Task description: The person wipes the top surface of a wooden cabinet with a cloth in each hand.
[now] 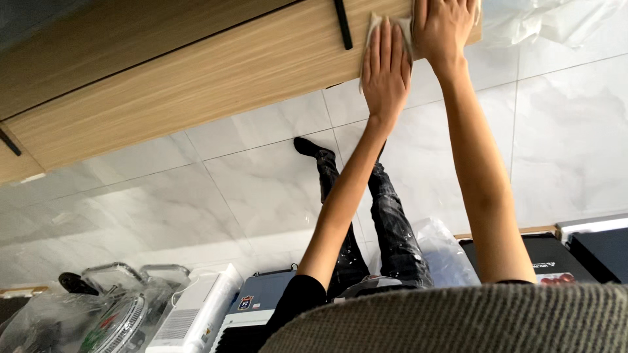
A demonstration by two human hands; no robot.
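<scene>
My left hand point(386, 68) lies flat, fingers together, pressing a white cloth point(374, 25) against a light wooden cabinet front point(216, 78). My right hand point(443, 26) rests just beside it at the top edge of the view, over the same cloth's right end. A black bar handle point(343, 25) runs down the wood just left of my left hand. Both arms reach up the picture from my shoulders. My legs in dark speckled trousers point(386, 216) stand between the arms on the floor.
White marble-look floor tiles point(261, 183) spread below the cabinet. Along the bottom lie a plastic-wrapped fan point(118, 314), a white appliance point(196, 314), a blue-grey box point(261, 301), a plastic bag point(445, 255) and black cases point(589, 252). Crumpled plastic sheet point(556, 19) lies top right.
</scene>
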